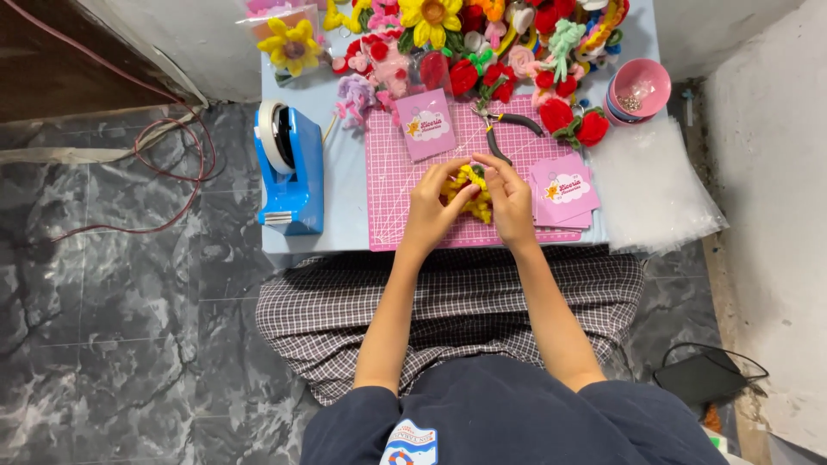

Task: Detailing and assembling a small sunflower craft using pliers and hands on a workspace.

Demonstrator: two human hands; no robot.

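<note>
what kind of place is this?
Likely a small home craft workspace for making fuzzy wire flowers. A low blue table on a tiled floor holds a pink cutting mat, a tape dispenser, pliers and piles of finished flowers. Both hands work a yellow flower.

Both hands (431, 211) (510, 205) together, fingers pinched inward.
</note>
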